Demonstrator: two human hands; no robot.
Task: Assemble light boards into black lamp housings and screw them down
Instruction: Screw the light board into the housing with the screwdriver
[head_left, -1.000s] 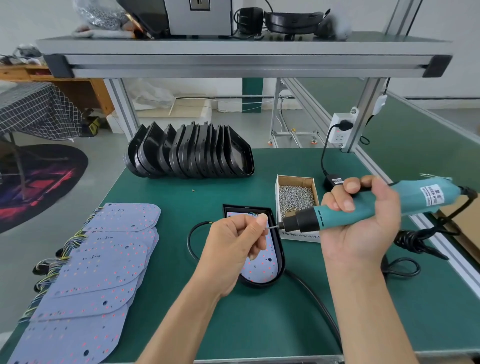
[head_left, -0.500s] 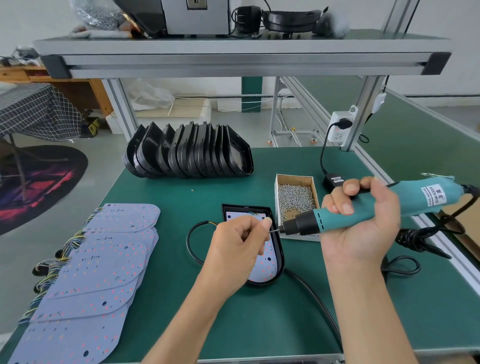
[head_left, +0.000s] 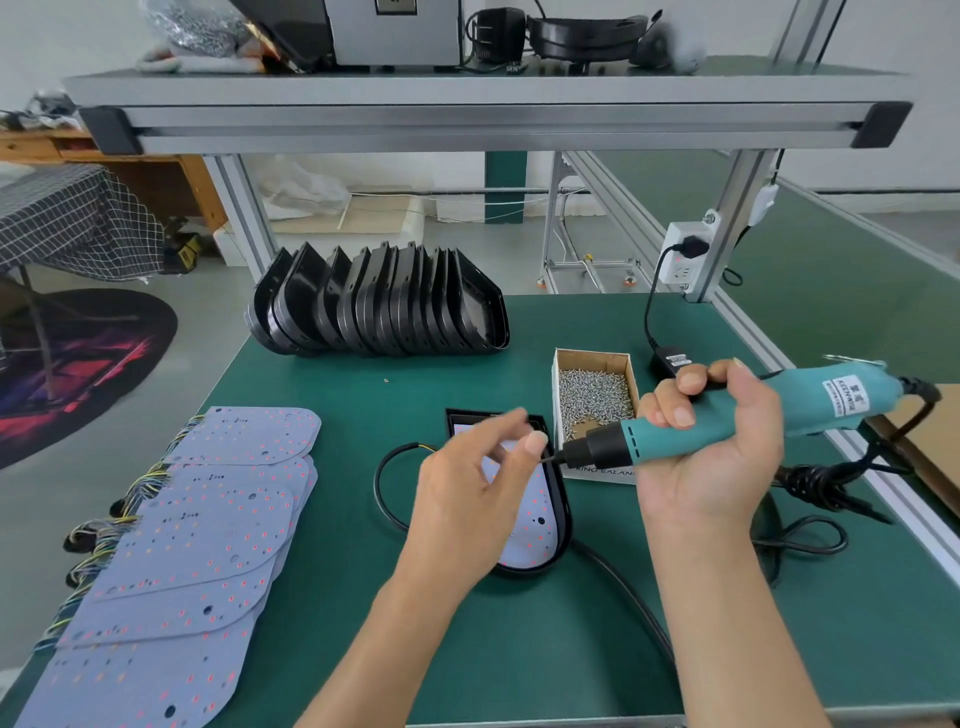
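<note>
1. One flat pale-lilac light board (head_left: 524, 525) already lies inside a black rounded-end lamp housing (head_left: 563, 512) on the green bench mat (head_left: 467, 649); whether any screw is in it yet cannot be told, since the hands cover much of it.

2. The step in hand looks like loading a screw. The left hand (head_left: 467, 499) holds thumb and forefinger close at the bit tip of the teal electric screwdriver (head_left: 727, 415), apparently pinching a screw too small to make out.

3. The right hand (head_left: 711, 457) is wrapped round the screwdriver body, which lies almost level with its bit pointing towards the left fingertips.

4. The housing sits directly beneath the left hand's pinch, with a black cable (head_left: 387, 488) looping out on the far side from the screwdriver.

5. The open cardboard box of silver screws (head_left: 595, 397) stands just behind the bit tip, touching or nearly touching the housing.

6. Much seems left: a fanned stack of loose light boards with coloured wires (head_left: 182, 561) lies well away beyond the left wrist, and a row of empty black housings (head_left: 379, 306) stands on edge far behind both hands.

7. The seated board shows small red dots and a dark hole; it looks flush within the housing rim.
</note>
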